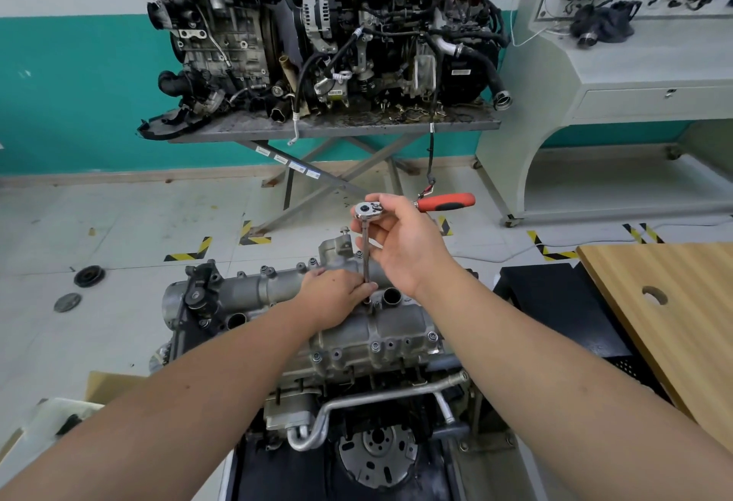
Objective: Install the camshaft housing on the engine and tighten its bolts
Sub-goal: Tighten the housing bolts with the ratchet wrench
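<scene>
While the camshaft housing (341,318) is seated on top of the engine (357,401), its long axis runs from left to right across the view; a ratchet (367,212) with an orange handle is gripped near its head by the right hand (400,239); its extension (365,258) stands upright, pinched at the lower end by the left hand (335,296), which rests on the housing.
</scene>
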### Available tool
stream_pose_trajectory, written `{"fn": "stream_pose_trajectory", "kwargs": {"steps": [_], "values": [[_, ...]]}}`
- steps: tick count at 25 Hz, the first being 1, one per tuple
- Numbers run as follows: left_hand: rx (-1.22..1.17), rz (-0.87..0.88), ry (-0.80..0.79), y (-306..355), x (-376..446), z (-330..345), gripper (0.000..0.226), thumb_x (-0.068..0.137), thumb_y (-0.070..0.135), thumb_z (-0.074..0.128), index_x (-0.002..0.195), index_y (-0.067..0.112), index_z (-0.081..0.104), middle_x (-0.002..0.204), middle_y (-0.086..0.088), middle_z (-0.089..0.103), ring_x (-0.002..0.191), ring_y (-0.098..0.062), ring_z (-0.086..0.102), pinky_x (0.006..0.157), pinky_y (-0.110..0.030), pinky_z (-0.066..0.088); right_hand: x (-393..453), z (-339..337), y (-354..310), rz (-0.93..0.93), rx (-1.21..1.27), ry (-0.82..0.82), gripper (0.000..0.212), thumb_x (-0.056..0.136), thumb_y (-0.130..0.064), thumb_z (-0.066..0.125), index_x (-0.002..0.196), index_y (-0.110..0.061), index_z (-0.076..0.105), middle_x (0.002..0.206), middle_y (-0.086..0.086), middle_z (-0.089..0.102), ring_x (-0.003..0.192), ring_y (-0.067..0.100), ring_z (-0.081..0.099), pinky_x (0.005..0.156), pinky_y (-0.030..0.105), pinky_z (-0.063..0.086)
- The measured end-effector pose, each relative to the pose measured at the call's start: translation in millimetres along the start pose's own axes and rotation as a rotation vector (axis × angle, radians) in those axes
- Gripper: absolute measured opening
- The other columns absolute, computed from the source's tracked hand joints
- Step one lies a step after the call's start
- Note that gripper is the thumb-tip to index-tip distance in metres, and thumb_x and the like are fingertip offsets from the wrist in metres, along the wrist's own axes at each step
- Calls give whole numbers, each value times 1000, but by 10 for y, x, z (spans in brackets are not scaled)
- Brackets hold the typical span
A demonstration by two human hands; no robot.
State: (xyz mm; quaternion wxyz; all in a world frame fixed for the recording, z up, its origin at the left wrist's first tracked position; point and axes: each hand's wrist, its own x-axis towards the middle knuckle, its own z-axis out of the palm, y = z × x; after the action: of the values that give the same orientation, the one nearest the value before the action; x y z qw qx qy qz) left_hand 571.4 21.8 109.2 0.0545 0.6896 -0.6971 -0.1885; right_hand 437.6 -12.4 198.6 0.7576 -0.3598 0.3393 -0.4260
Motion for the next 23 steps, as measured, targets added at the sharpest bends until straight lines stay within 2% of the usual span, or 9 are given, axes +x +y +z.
{"fn": "stream_pose_trajectory", "kwargs": {"steps": [3,7,10,12,14,16,19,21,23], "values": [[-9,-18,-28,21,-10,-40,45,105,48,37,67,25,47,69,12,48,75,-12,45,90,-37,30,20,5,26,-28,-8,-11,20,98,-18,51,93,-15,70,91,9,73,79,21,70,78,39,48],[-17,-59,-43,30,-2,-75,42,105,49,37,68,29,45,85,4,53,91,-20,49,88,-37,29,20,-35,116,-154,-188,-56,24,94,-26,55,95,-28,78,102,0,75,95,18,72,85,38,54],[-10,-55,-67,17,-7,-71,42,105,49,36,69,30,44,81,6,51,89,-20,47,86,-38,29,13,-117,185,-657,-721,-98,25,94,-20,57,110,-27,76,122,-8,69,116,7,63,103,30,49],[-1,-40,-50,20,-17,-68,36,106,44,37,75,27,46,82,3,54,93,-22,53,83,-36,29,54,-143,139,-1088,-1064,-205,25,88,-2,63,110,-7,75,129,9,66,119,24,62,103,37,49],[-7,-3,26,-10,-5,-34,29,105,42,40,94,19,55,99,-3,64,109,-25,57,93,-36,35,74,-87,14,-1285,-1452,-286,24,81,3,66,102,-3,75,122,14,69,112,35,64,95,45,49],[-8,33,56,-33,-11,41,37,105,45,39,117,19,62,120,-1,66,123,-20,52,110,-36,27,20,37,-97,-1239,-1884,-284,23,89,-12,59,108,-8,71,114,11,68,107,34,62,98,46,43],[-102,-14,81,-61,-57,219,37,106,47,33,110,30,65,119,9,69,123,-8,52,116,-33,9,-44,287,-239,-884,-2260,-266,43,104,-46,35,124,-16,58,114,8,61,105,32,58,98,46,39],[-129,-15,155,-79,-56,290,34,105,50,33,98,35,63,108,12,72,116,-4,56,113,-30,5,-16,469,-350,-665,-2292,-261,43,106,-47,28,116,-18,58,103,7,62,90,29,60,79,40,45],[-132,4,192,-103,-51,343,35,103,52,34,100,37,65,103,14,73,110,0,58,110,-28,5,45,569,-396,-244,-1977,-250,32,106,-34,34,102,-12,56,91,9,67,74,27,63,62,36,47]]}}
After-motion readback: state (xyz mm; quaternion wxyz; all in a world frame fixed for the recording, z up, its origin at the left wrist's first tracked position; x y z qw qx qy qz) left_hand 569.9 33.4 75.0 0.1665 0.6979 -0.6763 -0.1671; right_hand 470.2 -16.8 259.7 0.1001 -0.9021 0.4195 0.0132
